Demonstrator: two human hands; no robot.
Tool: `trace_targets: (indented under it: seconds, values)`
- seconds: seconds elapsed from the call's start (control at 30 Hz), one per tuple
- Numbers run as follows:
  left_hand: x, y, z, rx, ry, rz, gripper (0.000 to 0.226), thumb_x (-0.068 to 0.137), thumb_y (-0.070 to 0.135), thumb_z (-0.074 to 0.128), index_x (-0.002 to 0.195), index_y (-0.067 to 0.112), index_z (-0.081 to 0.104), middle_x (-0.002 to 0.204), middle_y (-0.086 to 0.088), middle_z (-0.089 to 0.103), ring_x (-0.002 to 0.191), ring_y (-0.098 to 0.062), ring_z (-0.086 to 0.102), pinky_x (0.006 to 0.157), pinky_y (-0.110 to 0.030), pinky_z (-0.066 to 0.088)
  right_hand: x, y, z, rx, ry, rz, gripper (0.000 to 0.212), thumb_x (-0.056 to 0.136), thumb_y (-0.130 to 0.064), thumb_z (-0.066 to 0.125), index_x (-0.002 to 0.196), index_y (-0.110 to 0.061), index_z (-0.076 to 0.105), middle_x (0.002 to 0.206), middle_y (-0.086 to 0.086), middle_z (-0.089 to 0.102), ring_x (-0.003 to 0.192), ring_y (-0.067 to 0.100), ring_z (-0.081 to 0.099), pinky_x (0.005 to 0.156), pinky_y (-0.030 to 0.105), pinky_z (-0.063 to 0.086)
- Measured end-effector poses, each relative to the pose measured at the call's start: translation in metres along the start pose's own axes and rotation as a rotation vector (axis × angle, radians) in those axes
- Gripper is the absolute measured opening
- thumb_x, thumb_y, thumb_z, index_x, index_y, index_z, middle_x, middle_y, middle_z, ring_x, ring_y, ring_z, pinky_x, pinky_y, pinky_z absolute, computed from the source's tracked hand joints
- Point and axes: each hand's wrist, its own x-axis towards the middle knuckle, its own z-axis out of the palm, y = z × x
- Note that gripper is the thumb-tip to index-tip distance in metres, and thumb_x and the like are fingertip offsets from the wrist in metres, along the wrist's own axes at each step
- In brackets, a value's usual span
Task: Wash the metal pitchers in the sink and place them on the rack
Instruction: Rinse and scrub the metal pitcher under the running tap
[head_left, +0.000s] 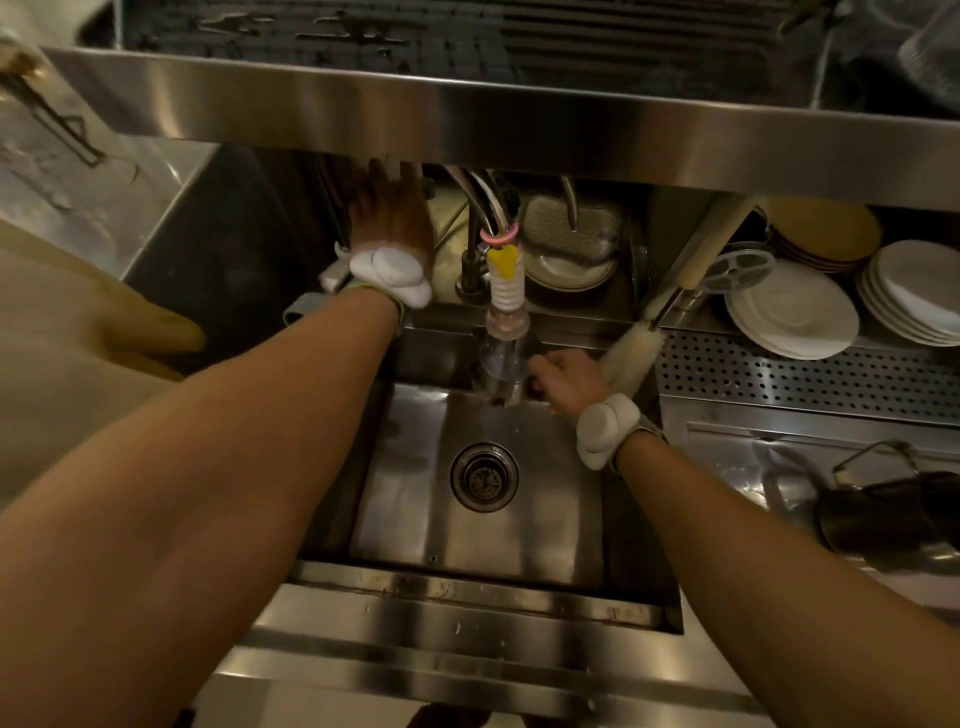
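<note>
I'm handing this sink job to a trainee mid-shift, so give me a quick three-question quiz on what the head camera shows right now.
1. True or false: the right hand holds a pitcher under the faucet nozzle.
2. Where is the left hand? A) in the sink basin B) reaching up behind the faucet, under the steel shelf C) on the white saucers
3. Fill in: a second, dark pitcher waits on the counter to the ____ of the basin.

Key: 1 true; 2 B; 3 right.
</note>
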Motion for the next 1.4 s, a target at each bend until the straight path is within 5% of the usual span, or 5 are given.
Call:
trace_targets:
  seconds: [0.2,0.37,0.53,0.63,1.4]
  values:
    - [-0.055,-0.003,0.019,-0.025,-0.031,0.108,0.059,0.095,0.014,0.024,0.150,-0.002,0.011,0.152,-0.036,0.015,0.142,-0.048,0.016,0.118,-0.050,0.013,-0.009,0.006,-0.009,-0.080,-0.051,-0.011,0.037,0.093,-0.027,0.048,0.062,-0.009,0.057,0.064,0.008,0.055,0.066,0.024,0.053,0.066,0.034,0.040]
    - [-0.085,-0.008,0.028,-0.099,-0.137,0.152,0.041,0.087,0.009,0.047,0.127,0.006,0.055,0.129,-0.021,0.052,0.113,-0.042,0.053,0.093,-0.047,0.045,-0.018,0.002,0.003,-0.084,-0.051,-0.056,0.032,0.096,-0.028,0.047,0.078,-0.004,0.062,0.078,0.014,0.056,0.075,0.024,0.052,0.064,0.030,0.037]
    - [-0.101,-0.014,0.027,-0.111,-0.219,0.166,0.029,0.089,0.015,0.048,0.113,0.012,0.064,0.115,-0.015,0.063,0.102,-0.038,0.061,0.082,-0.041,0.050,-0.016,0.011,-0.002,-0.111,-0.021,-0.017,0.037,0.094,-0.029,0.050,0.060,-0.014,0.053,0.068,0.008,0.055,0.073,0.024,0.054,0.066,0.031,0.039]
    - [-0.112,-0.011,0.026,-0.154,-0.264,0.120,0.027,0.092,0.021,0.048,0.110,0.014,0.066,0.114,-0.016,0.065,0.102,-0.040,0.063,0.080,-0.040,0.050,-0.020,0.004,0.003,-0.099,-0.054,-0.034,0.039,0.094,-0.026,0.050,0.056,-0.015,0.047,0.059,0.001,0.047,0.059,0.017,0.045,0.055,0.028,0.031]
    - [-0.129,-0.024,0.031,-0.093,-0.564,0.013,0.037,0.091,0.038,0.050,0.120,0.018,0.061,0.127,-0.015,0.058,0.112,-0.037,0.058,0.088,-0.038,0.047,-0.023,0.000,-0.005,0.013,-0.033,0.042,0.031,0.090,-0.025,0.051,0.063,-0.010,0.056,0.063,0.004,0.052,0.063,0.020,0.051,0.066,0.034,0.043]
